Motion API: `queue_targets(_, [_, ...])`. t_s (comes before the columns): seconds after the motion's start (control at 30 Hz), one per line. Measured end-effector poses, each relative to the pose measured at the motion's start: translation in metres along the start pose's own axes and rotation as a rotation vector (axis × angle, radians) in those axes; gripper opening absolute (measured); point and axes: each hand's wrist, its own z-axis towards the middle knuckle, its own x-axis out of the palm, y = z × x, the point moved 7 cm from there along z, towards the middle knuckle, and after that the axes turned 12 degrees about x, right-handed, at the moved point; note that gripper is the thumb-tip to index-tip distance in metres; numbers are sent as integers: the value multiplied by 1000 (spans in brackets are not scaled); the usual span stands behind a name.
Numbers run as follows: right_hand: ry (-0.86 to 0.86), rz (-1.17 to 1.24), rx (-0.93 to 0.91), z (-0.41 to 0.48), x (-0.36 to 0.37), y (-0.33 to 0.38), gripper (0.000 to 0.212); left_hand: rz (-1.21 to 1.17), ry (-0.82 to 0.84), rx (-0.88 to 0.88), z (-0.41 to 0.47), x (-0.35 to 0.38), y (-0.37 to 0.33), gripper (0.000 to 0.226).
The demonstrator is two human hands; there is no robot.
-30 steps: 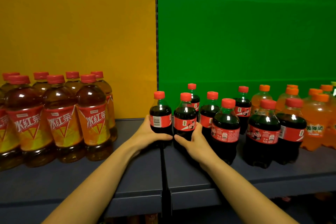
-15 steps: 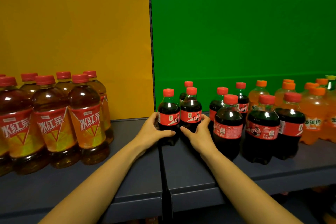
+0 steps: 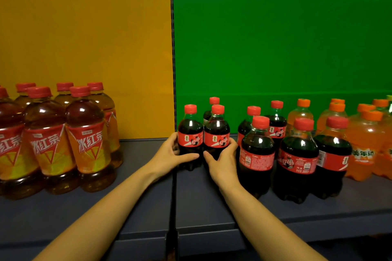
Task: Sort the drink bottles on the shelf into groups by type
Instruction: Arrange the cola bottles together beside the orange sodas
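Only partly visible: rear cola bottle (image 3: 214, 100)

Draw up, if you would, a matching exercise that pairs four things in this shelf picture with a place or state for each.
Things
1. iced tea bottles
2. orange soda bottles
3. left hand
4. right hand

Places or states
A. grips the right cola bottle of the front pair
B. stand before the yellow panel
C. grips the left cola bottle, beside the divider post
D. stand at the right end of the shelf, before the green panel

Pairs: 1-B, 2-D, 3-C, 4-A
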Motion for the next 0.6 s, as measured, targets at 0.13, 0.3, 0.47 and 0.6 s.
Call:
queue_targets(0.13, [-15,-3,23,0,0,0,67,17,16,7,-2,2,-3,61])
queue_targets(0.3, [6,-26,42,-4,1,2,82,42,28,-28,-7,5,-7,66])
queue_targets(0.47, [165,-63,24,-28,-2,15,92,43,1,-99,-13,-2,-31,115])
queue_targets(0.6, [358,-4,-121,-70,-23,46,83,186,-140,-19,-4,-18,-72,89])
